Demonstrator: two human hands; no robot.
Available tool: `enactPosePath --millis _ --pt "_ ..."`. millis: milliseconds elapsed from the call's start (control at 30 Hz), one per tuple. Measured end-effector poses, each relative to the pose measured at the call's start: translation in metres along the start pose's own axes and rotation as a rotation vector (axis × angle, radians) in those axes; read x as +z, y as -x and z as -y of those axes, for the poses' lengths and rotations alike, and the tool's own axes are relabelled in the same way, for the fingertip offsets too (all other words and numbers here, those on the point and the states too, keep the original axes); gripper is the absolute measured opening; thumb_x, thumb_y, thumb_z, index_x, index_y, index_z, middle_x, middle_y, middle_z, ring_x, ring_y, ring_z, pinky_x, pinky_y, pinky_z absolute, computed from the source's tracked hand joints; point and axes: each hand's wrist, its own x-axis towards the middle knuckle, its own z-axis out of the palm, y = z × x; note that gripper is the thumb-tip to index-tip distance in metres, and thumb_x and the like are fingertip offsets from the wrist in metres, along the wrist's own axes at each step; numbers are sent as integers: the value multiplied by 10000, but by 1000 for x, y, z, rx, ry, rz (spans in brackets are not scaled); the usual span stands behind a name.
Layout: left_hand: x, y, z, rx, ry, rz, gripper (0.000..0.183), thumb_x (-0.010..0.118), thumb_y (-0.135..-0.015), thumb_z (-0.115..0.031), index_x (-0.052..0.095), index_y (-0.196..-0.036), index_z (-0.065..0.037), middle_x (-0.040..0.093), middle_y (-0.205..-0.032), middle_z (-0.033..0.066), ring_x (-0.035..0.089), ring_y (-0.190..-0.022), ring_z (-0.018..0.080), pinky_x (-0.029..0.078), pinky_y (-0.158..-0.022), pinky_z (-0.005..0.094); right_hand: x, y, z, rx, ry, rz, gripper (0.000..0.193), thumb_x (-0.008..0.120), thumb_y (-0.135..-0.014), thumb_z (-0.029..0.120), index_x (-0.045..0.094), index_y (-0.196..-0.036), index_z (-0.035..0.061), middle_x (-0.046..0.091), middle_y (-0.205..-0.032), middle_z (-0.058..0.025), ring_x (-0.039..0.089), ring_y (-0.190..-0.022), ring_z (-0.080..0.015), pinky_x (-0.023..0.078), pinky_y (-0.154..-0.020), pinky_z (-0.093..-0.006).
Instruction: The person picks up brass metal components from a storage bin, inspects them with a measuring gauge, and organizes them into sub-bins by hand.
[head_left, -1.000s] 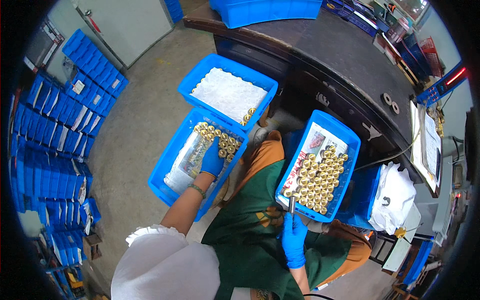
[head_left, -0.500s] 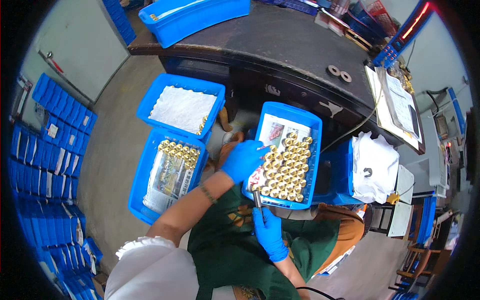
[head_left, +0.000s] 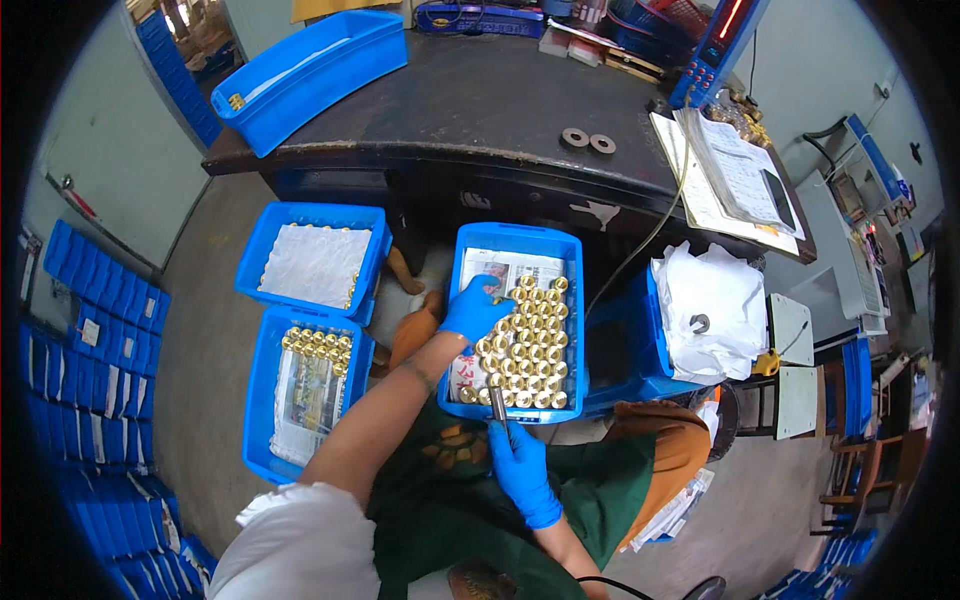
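In front of me a blue plastic bin lined with printed paper holds rows of round, shiny brass pieces. My left hand, in a blue glove, reaches over the bin's left side. Its fingers are bent beside the upper left brass pieces; what they pinch, if anything, is hidden. Below the bin's near edge, my right hand, also gloved in blue, is closed around a slim metal rod-shaped tool. The tool's tip reaches over the near rim, close to the nearest brass pieces.
Left of it, a second bin holds brass pieces on paper, with a cloth-covered bin behind. A dark desk carries a long blue bin, two grey rings and papers. White cloth covers a bin at right.
The whole view has shifted, so the bins and desk sit further left. My left hand has come further in over the bin. My right hand keeps its hold on the tool.
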Motion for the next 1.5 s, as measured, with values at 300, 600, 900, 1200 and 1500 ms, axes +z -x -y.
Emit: enactPosePath --millis 300,600,900,1200,1500 --pt "-46 117 -94 -293 1053 515 375 494 -856 -80 425 -1206 37 545 -1063 107 549 -968 155 469 -828 267 -6 -14 14 307 -359 38 245 525 -884 235 587 -842 3 543 -573 -117 506 -483 -138 412 -470 -314" --pt "-34 148 -88 -160 818 291 392 623 -775 -34 518 -1149 12 559 -1069 87 559 -913 145 477 -800 259 4 0 12 -235 481 -169 174 577 -833 235 583 -899 75 571 -566 -152 570 -475 -308 447 -438 -396" --pt "-31 160 -105 -113 952 400 392 448 -912 -182 426 -1256 5 570 -1066 86 558 -883 124 466 -787 260 9 9 27 -184 126 -203 191 577 -829 216 579 -873 31 579 -646 -209 597 -568 -348 462 -491 -410" --pt "-28 180 -130 -28 873 225 439 296 -950 -188 263 -1358 -31 468 -1199 126 500 -1021 176 415 -886 294 -1 13 39 -106 1 -256 150 566 -819 169 564 -818 18 554 -651 -237 592 -587 -366 453 -488 -397" --pt "-35 188 -120 -37 1022 160 497 319 -898 -42 204 -1382 -39 406 -1292 136 430 -1137 197 342 -980 323 12 16 27 -107 2 -142 176 556 -810 162 553 -908 16 553 -673 -254 574 -612 -409 454 -509 -431"
